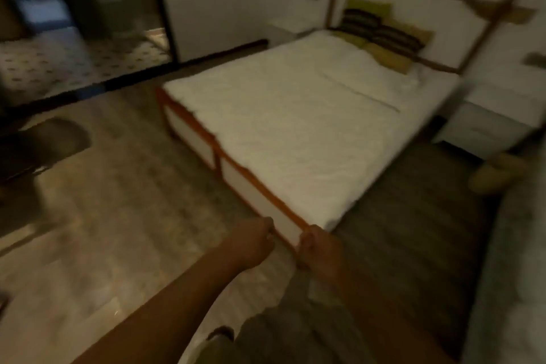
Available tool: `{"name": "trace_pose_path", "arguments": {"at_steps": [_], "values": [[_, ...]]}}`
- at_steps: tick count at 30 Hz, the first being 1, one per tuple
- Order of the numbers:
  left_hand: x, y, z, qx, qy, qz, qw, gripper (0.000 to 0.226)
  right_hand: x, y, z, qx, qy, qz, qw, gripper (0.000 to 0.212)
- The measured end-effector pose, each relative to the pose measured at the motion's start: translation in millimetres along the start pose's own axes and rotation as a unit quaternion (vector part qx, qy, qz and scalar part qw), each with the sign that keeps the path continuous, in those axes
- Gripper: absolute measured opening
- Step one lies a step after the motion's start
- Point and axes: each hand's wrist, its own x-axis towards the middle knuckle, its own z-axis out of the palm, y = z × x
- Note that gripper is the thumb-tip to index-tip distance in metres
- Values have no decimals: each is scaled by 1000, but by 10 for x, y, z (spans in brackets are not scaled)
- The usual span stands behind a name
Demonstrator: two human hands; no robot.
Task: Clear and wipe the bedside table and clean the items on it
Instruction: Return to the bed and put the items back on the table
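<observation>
Head view, blurred. Left hand (251, 241) and right hand (317, 248) are seen curled into loose fists in front of the foot corner of the white-sheeted, orange-framed bed (283, 127); anything held cannot be made out. White bedside table (499, 118) is located right of the bed head, well apart from both hands.

The single head-worn camera is looking forward and down from standing height, facing the foot corner of a white-covered, orange-framed bed (289, 127) near below; it is tilting, with the wooden floor (133, 216) filling the left.
</observation>
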Motion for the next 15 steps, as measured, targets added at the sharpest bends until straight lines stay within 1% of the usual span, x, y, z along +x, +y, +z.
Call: {"name": "trace_pose_path", "arguments": {"at_steps": [1, 2, 5, 7, 8, 9, 11, 15], "values": [[236, 239, 66, 10, -6, 35, 999, 33, 2, 175, -257, 20, 27, 25, 999, 18], [441, 461, 117, 21, -29, 61, 998, 32, 29, 354, -478, 26, 44, 45, 998, 18], [1076, 1110, 363, 60, -95, 137, 984, 36, 121, 903, -1142, -17, 68, 94, 993, 25], [1508, 1523, 526, 71, -128, 177, 973, 31, 256, 1251, -1521, -56, 84, 130, 986, 32], [1708, 1721, 591, 67, -145, 190, 969, 27, 344, 1402, -1683, -42, 95, 154, 983, 33], [1956, 1899, 687, 61, -150, 210, 964, 24, 448, 1538, -1856, -20, 108, 173, 979, 33], [2455, 2255, 824, 69, -158, 226, 959, 21, 705, 1788, -2194, -27, 120, 188, 974, 31], [3520, 2890, 1038, 57, -175, 265, 947, 12, 1330, 2309, -2858, -53, 131, 214, 967, 37]]}}
